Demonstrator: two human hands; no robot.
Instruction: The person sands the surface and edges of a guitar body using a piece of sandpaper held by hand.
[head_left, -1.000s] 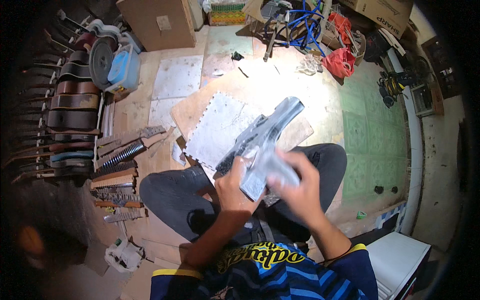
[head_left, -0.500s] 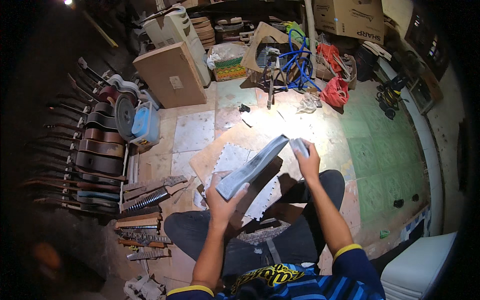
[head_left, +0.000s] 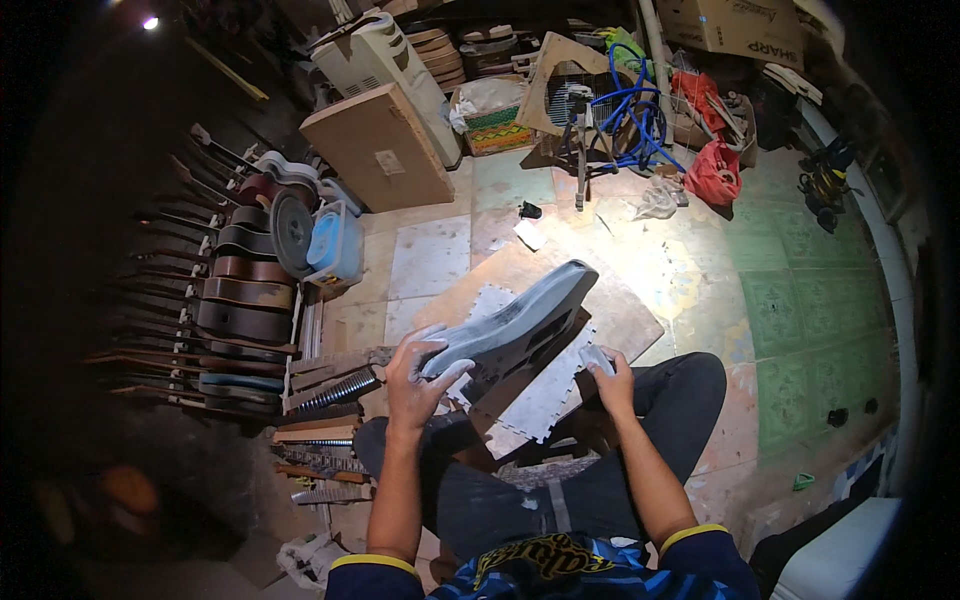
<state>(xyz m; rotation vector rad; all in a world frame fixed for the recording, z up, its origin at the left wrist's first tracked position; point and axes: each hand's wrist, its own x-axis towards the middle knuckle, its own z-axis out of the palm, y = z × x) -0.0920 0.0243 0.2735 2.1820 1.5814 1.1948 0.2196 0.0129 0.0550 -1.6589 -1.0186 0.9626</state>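
My left hand (head_left: 415, 385) grips the near left end of a grey, dust-coated shaped piece (head_left: 515, 320), like a guitar body, tilted on its edge with its far end toward the upper right. My right hand (head_left: 615, 385), lower and right of that piece, pinches a small grey block (head_left: 599, 362) and is apart from the piece. Beneath them, a white interlocking mat (head_left: 540, 410) lies on a brown board (head_left: 635, 320) between my bent legs.
A rack of guitars (head_left: 240, 315) stands left, beside a tub (head_left: 337, 250) and wooden necks (head_left: 320, 440). At the back are a leaning board (head_left: 370, 150), blue hose (head_left: 640, 120) and red bags (head_left: 710, 175). A white appliance (head_left: 835, 560) sits lower right.
My right hand has moved from the grey piece out to the right, then a little lower. The piece has turned onto its edge. The view has tilted up and shifted.
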